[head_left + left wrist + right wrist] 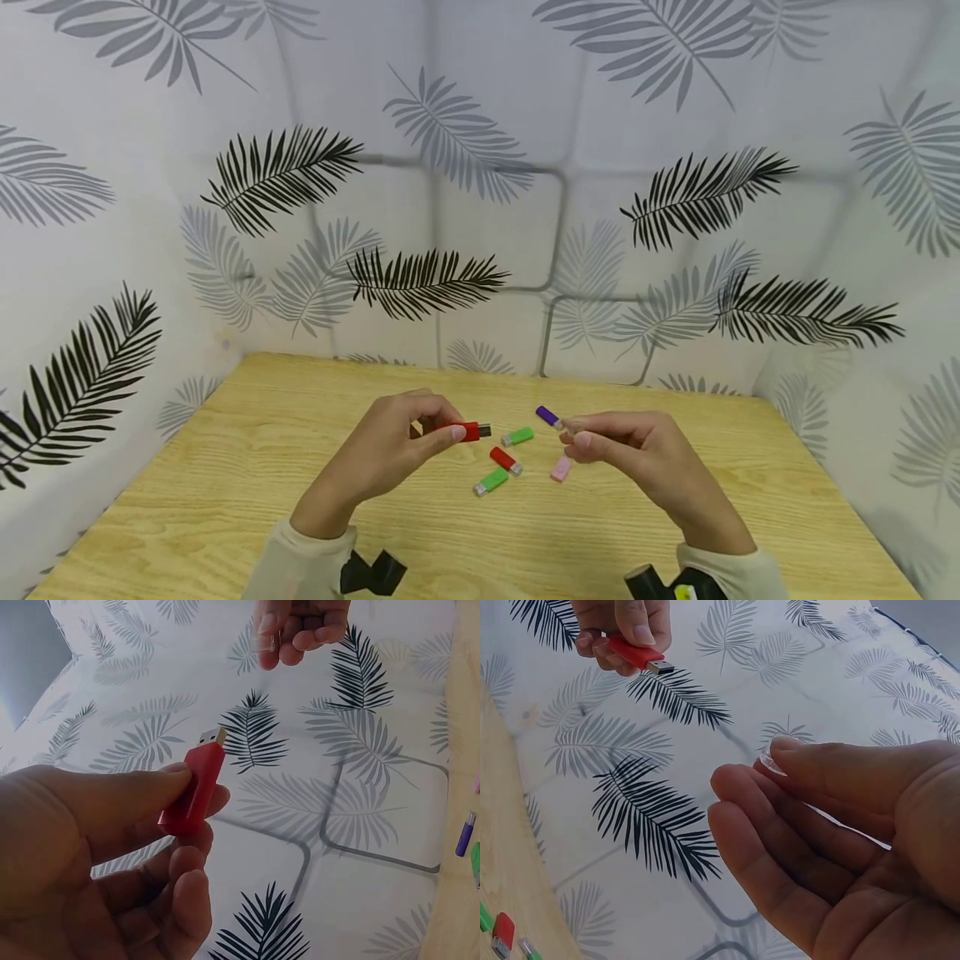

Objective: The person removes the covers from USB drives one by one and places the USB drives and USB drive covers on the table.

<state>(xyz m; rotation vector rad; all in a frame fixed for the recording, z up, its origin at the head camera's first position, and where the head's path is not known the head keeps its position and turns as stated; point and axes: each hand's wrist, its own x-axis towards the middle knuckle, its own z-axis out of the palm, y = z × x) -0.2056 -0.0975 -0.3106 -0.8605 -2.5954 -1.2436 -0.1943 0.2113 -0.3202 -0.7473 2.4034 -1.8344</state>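
My left hand pinches a red USB flash drive between thumb and fingers. Its metal plug is bare and points right, toward the other hand. Between the thumb and fingertip of my right hand is a small clear plastic piece, which looks like a cap; the fingertips hide part of it. Both hands are raised above the table, apart from each other. Below and between them lie a purple flash drive, a pink one, another red flash drive, a green flash drive and a second green flash drive.
The drives on the light wood table lie close together near its middle. A white cloth with black and grey leaf prints hangs behind the table and along both sides. Black wrist-worn devices sit at both sleeves.
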